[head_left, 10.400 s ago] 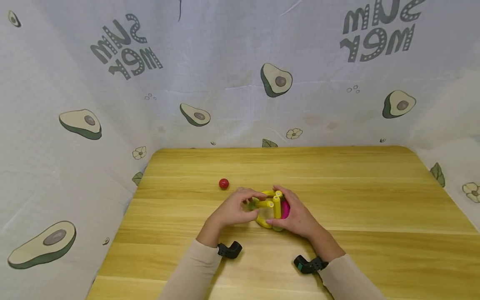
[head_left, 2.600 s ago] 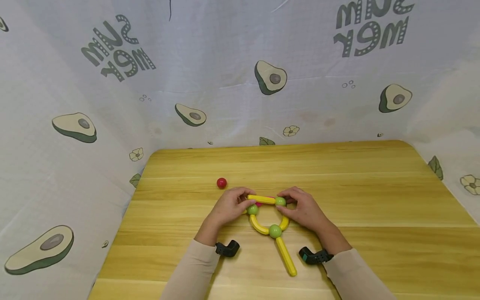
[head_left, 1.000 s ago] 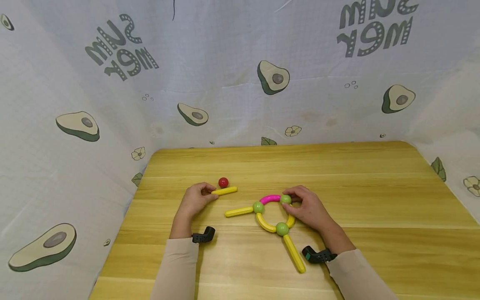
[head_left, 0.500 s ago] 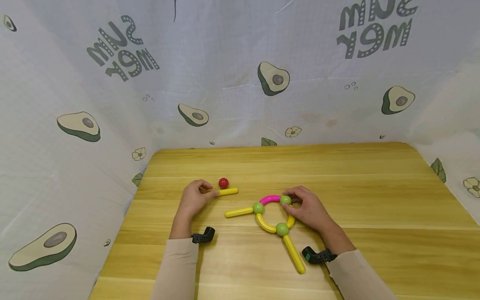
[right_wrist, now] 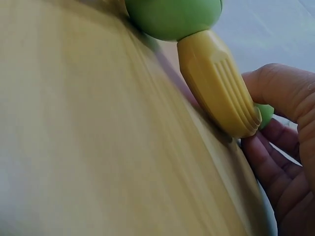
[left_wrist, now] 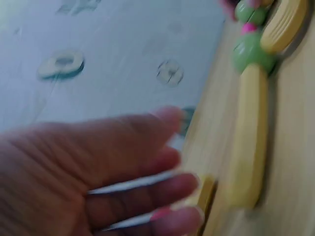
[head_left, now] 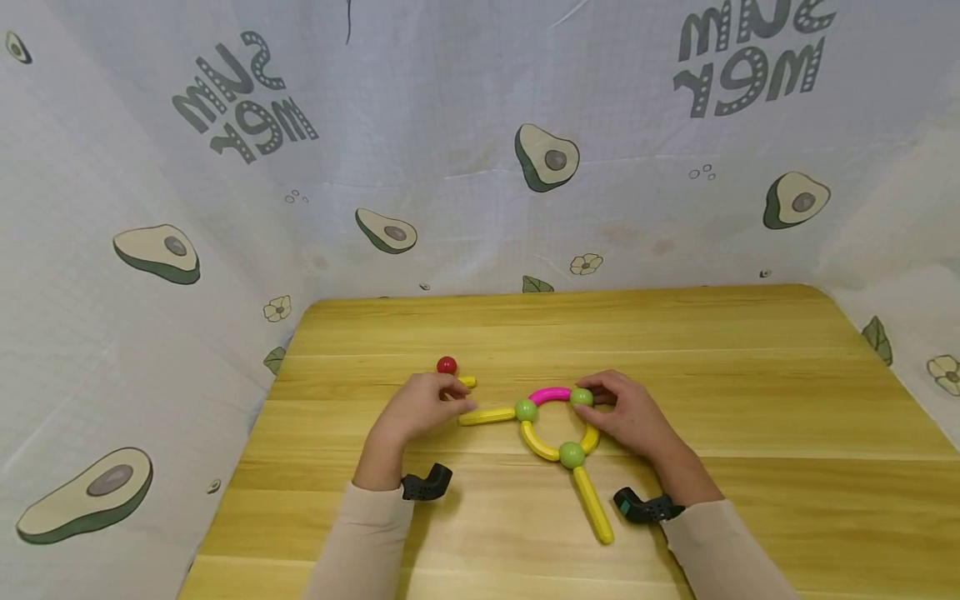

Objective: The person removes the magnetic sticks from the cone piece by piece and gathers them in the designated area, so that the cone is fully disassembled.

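right fingers (head_left: 606, 382) pinching green ball (head_left: 581, 397), left hand (head_left: 422, 408) near yellow rod (head_left: 491, 416)

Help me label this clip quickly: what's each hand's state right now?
Left hand: open, holding nothing, near a straight yellow rod.
Right hand: closed, pinching the green ball at the right end of the pink curved rod.

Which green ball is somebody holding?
The green ball at the right end of the pink piece: the right hand pinches it. The left green ball and the near green ball are untouched.

White avocado-print cloth (head_left: 450, 108) behind, yellowish wood-grain tabletop (head_left: 720, 383)
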Motion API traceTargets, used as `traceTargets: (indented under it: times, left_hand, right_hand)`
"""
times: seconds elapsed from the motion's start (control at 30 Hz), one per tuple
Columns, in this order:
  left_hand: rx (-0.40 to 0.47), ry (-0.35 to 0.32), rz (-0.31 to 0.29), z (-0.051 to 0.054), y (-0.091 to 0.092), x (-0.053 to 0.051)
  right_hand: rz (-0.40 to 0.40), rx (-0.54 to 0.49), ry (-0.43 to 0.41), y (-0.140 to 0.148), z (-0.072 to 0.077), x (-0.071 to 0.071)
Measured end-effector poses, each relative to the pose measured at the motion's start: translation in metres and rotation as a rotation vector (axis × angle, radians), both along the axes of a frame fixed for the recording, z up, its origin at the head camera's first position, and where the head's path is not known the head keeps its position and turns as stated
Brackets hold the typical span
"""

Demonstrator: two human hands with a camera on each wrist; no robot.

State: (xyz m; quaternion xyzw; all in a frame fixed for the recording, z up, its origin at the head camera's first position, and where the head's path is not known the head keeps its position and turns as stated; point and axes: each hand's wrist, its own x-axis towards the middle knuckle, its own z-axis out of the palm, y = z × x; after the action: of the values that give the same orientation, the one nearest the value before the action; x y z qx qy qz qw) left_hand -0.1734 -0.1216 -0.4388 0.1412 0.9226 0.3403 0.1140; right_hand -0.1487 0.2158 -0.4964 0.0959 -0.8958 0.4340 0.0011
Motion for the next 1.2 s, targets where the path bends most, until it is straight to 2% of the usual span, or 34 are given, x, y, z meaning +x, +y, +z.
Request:
traceTargets:
  times: [0.07, 0.13, 0.23, 0.37, 0.5, 0.63, 0.73, 0.8, 0.93, 1.07, 1.2]
  left_hand:
    - [-0.059, -0.031, -0.068, -0.002, 0.012, 0.003]
    - [-0.095, -0.041, -0.107, -0.005, 0.021, 0.005]
    - [-0.112, -0.040, -0.114, -0.010, 0.028, 0.007]
    - [-0.090, -0.022, -0.109, -0.017, 0.030, 0.006]
    - [-0.054, 0.007, -0.145, -0.022, 0.031, 0.003]
    - [-0.015, 0.010, -0.147, -0.025, 0.032, 0.002]
    - [0.014, 0.000, -0.135, -0.027, 0.034, 0.001]
    - [0.038, -0.009, -0.127, -0.028, 0.035, 0.001]
    - [0.096, -0.037, -0.111, -0.030, 0.038, 0.000]
    - [0.136, -0.047, -0.109, -0.032, 0.040, 0.001]
    - [0.156, -0.041, -0.114, -0.032, 0.041, 0.002]
  right_hand:
    - [-0.001, -0.002, -0.014, 0.004, 0.002, 0.000]
    - [-0.005, 0.000, -0.024, 0.009, 0.003, 0.000]
    - [-0.016, 0.000, -0.034, 0.015, 0.004, 0.000]
    - [-0.036, 0.006, -0.047, 0.023, 0.005, -0.001]
    - [-0.041, 0.031, -0.050, 0.027, 0.009, 0.000]
    - [-0.060, 0.144, 0.020, 0.026, 0.015, 0.000]
    - [-0.077, 0.214, 0.107, 0.020, 0.022, 0.000]
    - [-0.064, 0.205, 0.147, 0.015, 0.027, 0.001]
    - [0.014, 0.174, 0.180, 0.003, 0.032, 0.004]
    - [0.083, 0.146, 0.169, -0.007, 0.029, 0.006]
    - [0.110, 0.155, 0.170, -0.014, 0.025, 0.006]
